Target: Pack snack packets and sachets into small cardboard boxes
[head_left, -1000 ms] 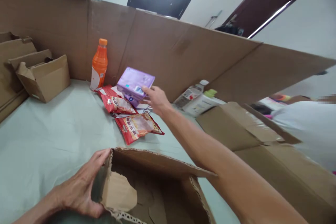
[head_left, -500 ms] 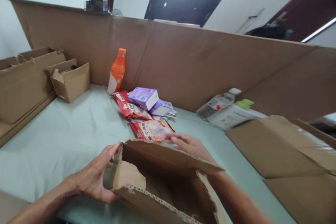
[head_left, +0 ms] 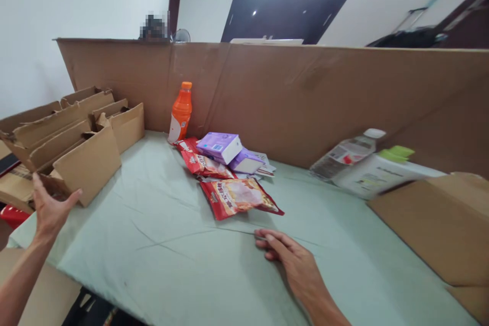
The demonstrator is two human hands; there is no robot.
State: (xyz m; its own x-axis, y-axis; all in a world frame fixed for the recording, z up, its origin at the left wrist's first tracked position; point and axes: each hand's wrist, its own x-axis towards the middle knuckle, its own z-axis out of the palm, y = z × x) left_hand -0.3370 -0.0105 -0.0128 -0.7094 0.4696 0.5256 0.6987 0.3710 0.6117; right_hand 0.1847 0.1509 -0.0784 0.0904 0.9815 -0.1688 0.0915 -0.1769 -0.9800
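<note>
On the left side, my left hand [head_left: 51,209] spans the near end of an open-topped cardboard box [head_left: 91,165], thumb at the front wall and fingers at the back one. That box stands against other cardboard boxes. My right hand [head_left: 294,260] is over the green cloth, holding nothing, its fingers loosely bent and a little apart. Just beyond it lies a red snack bag [head_left: 240,196]. Behind that are another red bag [head_left: 202,163], two purple boxes [head_left: 219,146] and an upright orange bottle [head_left: 181,112].
A tall cardboard wall [head_left: 290,97] runs along the back. To the right, a clear bottle [head_left: 344,155] and a white bottle with a green cap [head_left: 382,173] lean near a large cardboard piece [head_left: 428,224]. Part of a person's head, blurred, shows above the wall.
My left hand has moved the cardboard box from front centre to the left, alongside the other boxes. My right hand came away from the box and now hovers over the cloth.
</note>
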